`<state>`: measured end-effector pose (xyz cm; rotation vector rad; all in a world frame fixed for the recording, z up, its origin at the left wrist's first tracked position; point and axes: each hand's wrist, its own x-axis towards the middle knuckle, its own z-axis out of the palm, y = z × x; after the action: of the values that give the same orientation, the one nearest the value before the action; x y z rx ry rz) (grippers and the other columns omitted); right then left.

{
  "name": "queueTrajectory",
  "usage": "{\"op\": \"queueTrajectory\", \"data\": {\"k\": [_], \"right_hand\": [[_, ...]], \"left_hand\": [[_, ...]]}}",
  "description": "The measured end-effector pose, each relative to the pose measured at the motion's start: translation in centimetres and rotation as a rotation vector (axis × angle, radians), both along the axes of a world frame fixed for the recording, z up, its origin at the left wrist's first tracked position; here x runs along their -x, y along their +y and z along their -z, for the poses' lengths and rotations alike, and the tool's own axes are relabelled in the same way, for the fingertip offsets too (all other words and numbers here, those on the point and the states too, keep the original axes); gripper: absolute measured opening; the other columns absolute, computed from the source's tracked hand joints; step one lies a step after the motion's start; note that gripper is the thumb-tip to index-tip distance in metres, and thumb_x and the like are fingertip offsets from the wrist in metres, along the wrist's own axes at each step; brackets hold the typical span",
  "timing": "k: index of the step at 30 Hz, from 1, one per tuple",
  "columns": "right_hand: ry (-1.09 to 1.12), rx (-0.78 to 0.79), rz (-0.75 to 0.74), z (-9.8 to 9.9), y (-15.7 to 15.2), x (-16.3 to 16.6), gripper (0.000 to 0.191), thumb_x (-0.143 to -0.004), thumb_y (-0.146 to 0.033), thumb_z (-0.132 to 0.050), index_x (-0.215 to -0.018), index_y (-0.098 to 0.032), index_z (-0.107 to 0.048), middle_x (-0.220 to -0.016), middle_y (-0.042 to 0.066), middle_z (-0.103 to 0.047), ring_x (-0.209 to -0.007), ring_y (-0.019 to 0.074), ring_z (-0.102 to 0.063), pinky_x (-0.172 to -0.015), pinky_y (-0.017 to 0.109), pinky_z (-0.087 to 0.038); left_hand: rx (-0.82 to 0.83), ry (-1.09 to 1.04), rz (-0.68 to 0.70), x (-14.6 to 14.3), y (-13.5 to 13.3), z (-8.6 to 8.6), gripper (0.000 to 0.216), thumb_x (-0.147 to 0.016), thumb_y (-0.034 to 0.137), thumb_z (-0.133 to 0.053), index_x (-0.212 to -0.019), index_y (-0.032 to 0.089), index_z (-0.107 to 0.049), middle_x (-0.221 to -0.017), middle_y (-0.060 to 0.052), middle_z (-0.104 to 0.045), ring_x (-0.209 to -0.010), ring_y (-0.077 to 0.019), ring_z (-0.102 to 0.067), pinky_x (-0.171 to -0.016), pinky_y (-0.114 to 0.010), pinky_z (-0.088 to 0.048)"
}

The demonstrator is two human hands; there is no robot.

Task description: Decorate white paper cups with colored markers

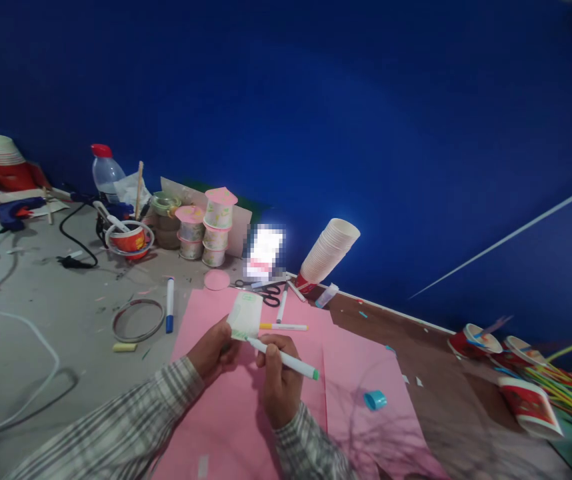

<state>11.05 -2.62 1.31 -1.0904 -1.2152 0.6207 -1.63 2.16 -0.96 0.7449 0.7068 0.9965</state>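
My left hand [215,352] is closed around the lower left side of a small white paper cup [245,313], which bears green marks. In my right hand [282,377] is a white marker pen [289,360] with a green end. Its tip meets the lower edge of the cup, where green strokes show. Both hands are above a sheet of pink paper [246,407]. Just beyond the right hand lies a yellow marker [284,327], and black-handled scissors [271,295] rest behind the cup.
Stacked decorated cups with pink tops [215,227] stand at the back, near a leaning stack of white cups [329,250]. On the left are a tape ring [138,320], a blue-capped marker [169,305] and a glue gun [13,212]. Red cups [529,405] and coloured straws lie right.
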Motion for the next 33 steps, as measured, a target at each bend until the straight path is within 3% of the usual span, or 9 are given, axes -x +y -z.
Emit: {"op": "queueTrajectory", "data": {"k": [5,15,33], "right_hand": [[0.059,-0.011,0.019,-0.49,0.09,0.05,0.021,-0.084,-0.029,-0.046,-0.077,-0.02,-0.063,-0.048,-0.005,-0.055,-0.039,0.0153,-0.051,-0.039,0.025,-0.043],[-0.014,0.002,0.01,-0.48,0.09,0.16,0.02,-0.084,-0.029,-0.046,-0.082,-0.021,-0.064,-0.054,-0.003,-0.058,-0.046,0.0171,-0.055,-0.045,0.028,-0.047],[-0.031,-0.013,0.062,-0.61,0.25,0.11,0.02,-0.084,-0.029,-0.046,-0.083,-0.02,-0.064,-0.054,-0.004,-0.057,-0.047,0.0177,-0.057,-0.047,0.028,-0.048]], "left_hand": [[-0.033,0.002,-0.003,-0.02,0.05,0.02,0.057,-0.052,0.065,-0.052,-0.084,0.018,-0.059,-0.034,0.011,-0.034,-0.029,-0.0068,-0.016,-0.027,-0.022,-0.018],[-0.069,0.051,0.003,0.01,0.15,0.33,0.055,-0.058,0.063,-0.049,-0.087,0.017,-0.058,-0.034,0.01,-0.036,-0.028,-0.0078,-0.019,-0.026,-0.022,-0.019],[-0.051,0.014,-0.003,0.02,0.12,0.42,0.059,-0.051,0.066,-0.053,-0.084,0.018,-0.058,-0.035,0.01,-0.037,-0.028,-0.0072,-0.018,-0.026,-0.022,-0.018]]}}
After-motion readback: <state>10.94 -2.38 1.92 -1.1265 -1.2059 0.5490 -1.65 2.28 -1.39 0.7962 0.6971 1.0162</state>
